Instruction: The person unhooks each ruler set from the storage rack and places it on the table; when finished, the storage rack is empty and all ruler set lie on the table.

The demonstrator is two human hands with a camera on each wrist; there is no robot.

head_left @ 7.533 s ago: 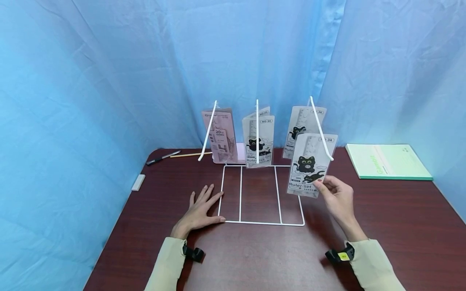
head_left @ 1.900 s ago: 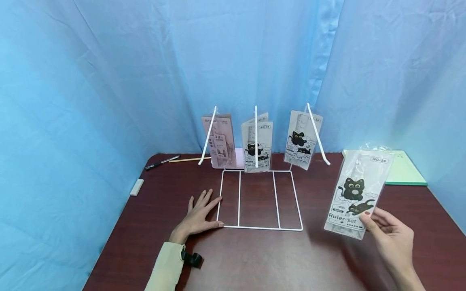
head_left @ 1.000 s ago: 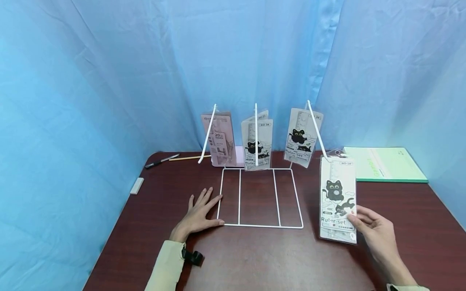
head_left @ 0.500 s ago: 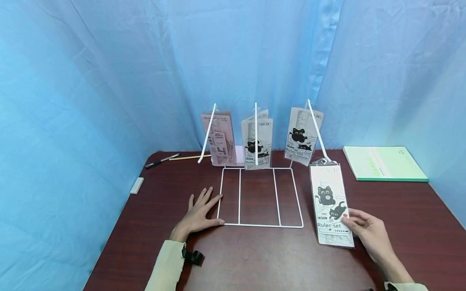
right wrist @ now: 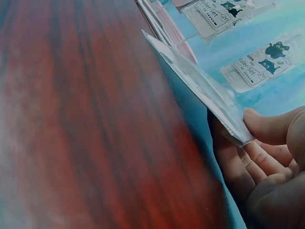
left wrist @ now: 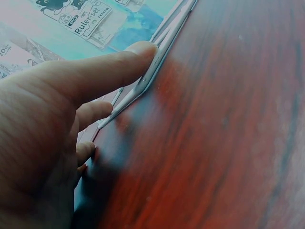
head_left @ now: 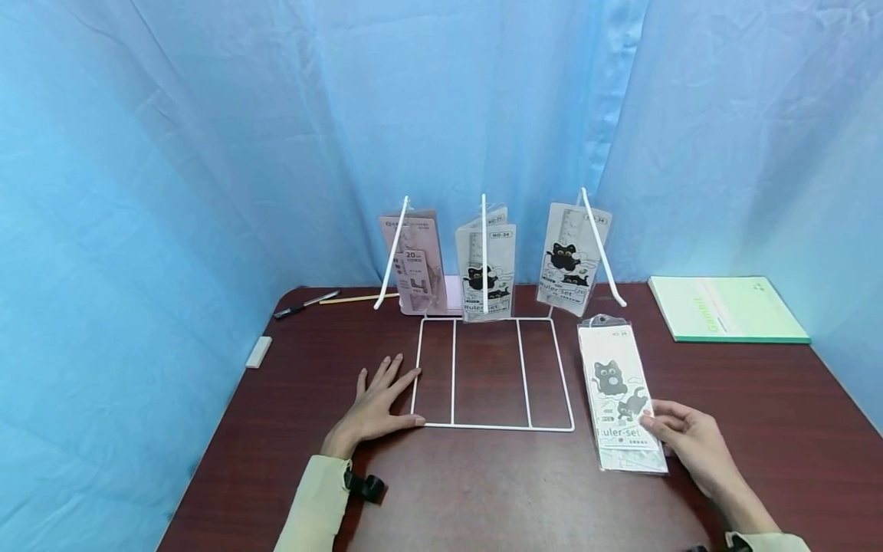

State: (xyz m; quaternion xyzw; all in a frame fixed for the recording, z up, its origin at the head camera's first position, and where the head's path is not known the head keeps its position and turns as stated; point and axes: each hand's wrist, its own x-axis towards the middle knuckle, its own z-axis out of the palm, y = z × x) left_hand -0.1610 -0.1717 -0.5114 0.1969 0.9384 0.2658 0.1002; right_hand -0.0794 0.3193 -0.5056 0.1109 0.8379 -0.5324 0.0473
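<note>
A clear ruler-set packet [head_left: 618, 392] printed with black cats lies almost flat on the dark wooden table, right of a white wire rack [head_left: 497, 426]. My right hand [head_left: 664, 426] pinches its near right corner; in the right wrist view the packet [right wrist: 200, 86] tilts a little above the wood, between the thumb and fingers [right wrist: 267, 157]. My left hand [head_left: 386, 389] lies flat and open on the table, its thumb [left wrist: 119, 67] against the rack's front left wire [left wrist: 162, 52]. On the rack's three upright prongs hang a pink packet [head_left: 414, 264] and two cat packets [head_left: 486, 270] [head_left: 571, 259].
A green notebook [head_left: 724, 310] lies at the back right. A pen [head_left: 303, 300] and a pencil [head_left: 355, 296] lie at the back left, and a white eraser [head_left: 259, 351] near the left edge. Blue curtains close in the table on three sides.
My right hand took the cat packet off the right prong, swung it out to the right, then lowered it from upright to nearly flat beside the rack. The left hand has stayed still.
</note>
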